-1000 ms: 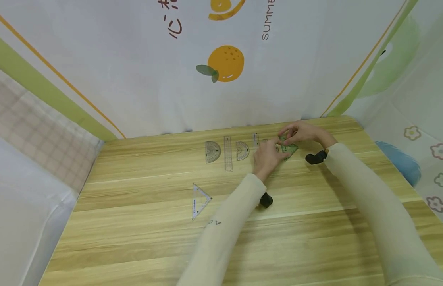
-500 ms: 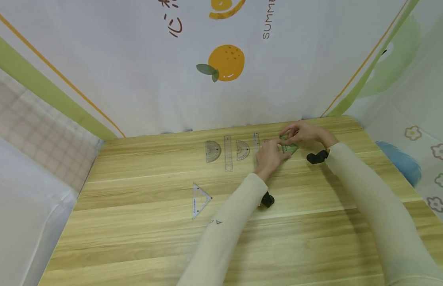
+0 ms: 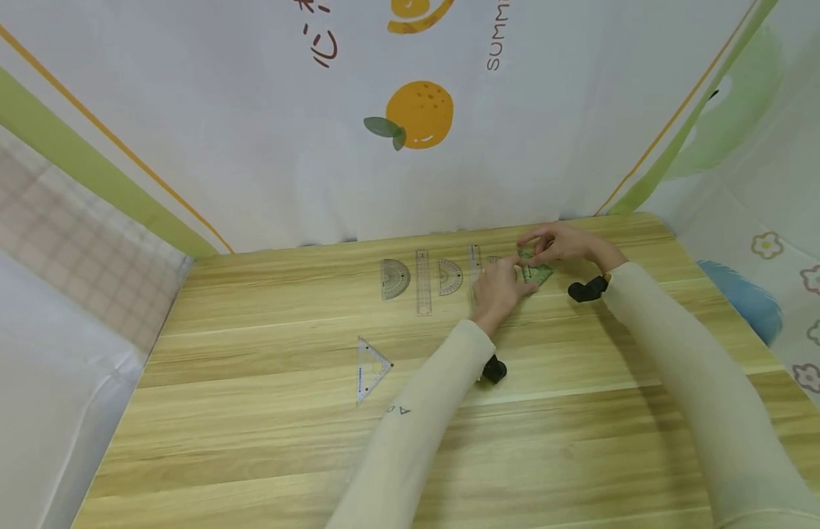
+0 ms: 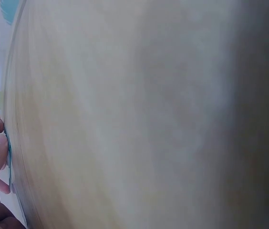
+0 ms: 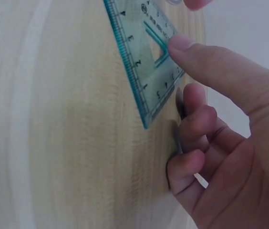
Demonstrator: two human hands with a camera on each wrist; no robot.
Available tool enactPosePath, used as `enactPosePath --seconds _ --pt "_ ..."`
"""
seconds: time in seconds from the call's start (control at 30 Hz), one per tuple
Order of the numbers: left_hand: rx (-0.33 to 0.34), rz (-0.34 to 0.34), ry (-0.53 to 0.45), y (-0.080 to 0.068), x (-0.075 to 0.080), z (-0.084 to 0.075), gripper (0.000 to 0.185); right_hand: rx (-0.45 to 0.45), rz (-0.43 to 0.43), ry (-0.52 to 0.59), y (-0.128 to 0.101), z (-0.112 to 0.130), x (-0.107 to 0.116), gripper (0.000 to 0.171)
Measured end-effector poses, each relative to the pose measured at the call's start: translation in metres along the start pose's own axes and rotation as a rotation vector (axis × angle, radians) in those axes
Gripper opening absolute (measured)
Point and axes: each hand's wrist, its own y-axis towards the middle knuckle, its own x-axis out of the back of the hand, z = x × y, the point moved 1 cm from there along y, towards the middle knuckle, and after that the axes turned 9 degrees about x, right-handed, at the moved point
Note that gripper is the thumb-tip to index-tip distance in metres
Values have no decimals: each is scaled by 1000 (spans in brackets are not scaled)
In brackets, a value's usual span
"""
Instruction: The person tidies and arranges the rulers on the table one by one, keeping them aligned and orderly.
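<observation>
In the head view, a see-through green set square [image 3: 537, 276] lies near the table's back edge. My right hand [image 3: 563, 246] reaches it from the far right side, and my left hand [image 3: 497, 288] from the left. The right wrist view shows the right thumb [image 5: 206, 59] on the set square's face, the other fingers curled by its edge. Seen edge-on in the left wrist view, the set square [image 4: 8, 152] is between the left hand's thumb and fingers. Beside the left hand are a clear ruler [image 3: 475, 256] and a protractor [image 3: 494, 259], both partly hidden by it.
Left of the hands, two protractors [image 3: 394, 280] stand in a row with a clear ruler [image 3: 423, 283] between them. A clear triangular set square [image 3: 361, 378] lies nearer, left of the left sleeve [image 3: 436, 411]. A printed cloth [image 3: 278, 147] hangs behind the table [image 3: 251, 426].
The green set square and the left hand have shifted very slightly, the hand a little to the right. My right hand has hardly moved. The other drawing tools lie as before.
</observation>
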Motion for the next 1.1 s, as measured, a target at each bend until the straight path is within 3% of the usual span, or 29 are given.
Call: enactPosePath --seconds 0.7,1.1 --pt "15 2 -33 0 1 0 48 3 15 12 1 5 1 51" --pt "65 16 -60 2 2 2 53 -14 -104 3 1 -1 2 39"
